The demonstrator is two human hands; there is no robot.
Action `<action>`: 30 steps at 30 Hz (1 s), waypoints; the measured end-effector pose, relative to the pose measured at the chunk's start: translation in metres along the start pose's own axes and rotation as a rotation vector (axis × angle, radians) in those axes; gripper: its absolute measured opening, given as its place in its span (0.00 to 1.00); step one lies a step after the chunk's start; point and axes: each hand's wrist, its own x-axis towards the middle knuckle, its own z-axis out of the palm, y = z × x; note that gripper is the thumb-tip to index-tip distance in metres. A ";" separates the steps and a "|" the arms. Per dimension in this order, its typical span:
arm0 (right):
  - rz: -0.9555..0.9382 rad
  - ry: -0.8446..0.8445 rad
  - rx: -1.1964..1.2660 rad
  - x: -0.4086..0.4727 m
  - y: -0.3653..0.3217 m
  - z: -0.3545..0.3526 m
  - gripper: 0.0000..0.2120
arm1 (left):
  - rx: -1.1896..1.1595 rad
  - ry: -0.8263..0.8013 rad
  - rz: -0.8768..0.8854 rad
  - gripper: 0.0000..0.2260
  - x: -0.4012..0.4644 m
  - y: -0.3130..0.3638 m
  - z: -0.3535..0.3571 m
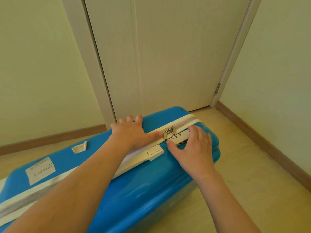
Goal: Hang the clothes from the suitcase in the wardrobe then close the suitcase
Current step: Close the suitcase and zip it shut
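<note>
A blue hard-shell suitcase (134, 187) stands on its side on the floor, both shells together, with a white zipper band running along its top. My left hand (133, 132) lies flat on the far shell, fingers spread and thumb on the white band. My right hand (193, 147) curls around the white combination lock (178, 139), thumb and fingers on either side. Metal zipper pulls (168, 132) sit at the lock, between the two hands. No clothes show.
A closed white door (168, 56) stands right behind the suitcase, with pale walls on both sides and a brown skirting board (269, 140). Beige floor (252, 174) lies to the right. White luggage stickers (40, 170) are stuck on the suitcase's left part.
</note>
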 end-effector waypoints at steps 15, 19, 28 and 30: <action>0.058 -0.116 -0.242 0.004 -0.019 -0.026 0.38 | -0.586 -0.143 0.745 0.12 0.060 0.036 -0.009; 0.036 -0.082 -0.286 0.005 -0.019 -0.022 0.35 | -0.738 -0.132 0.763 0.15 0.061 0.033 0.005; 0.011 -0.031 -0.311 0.005 -0.015 -0.013 0.34 | -0.595 -0.272 0.841 0.14 0.060 0.021 -0.001; -0.007 -0.037 -0.299 0.005 -0.013 -0.014 0.34 | -0.513 -0.323 0.864 0.14 0.058 0.017 -0.005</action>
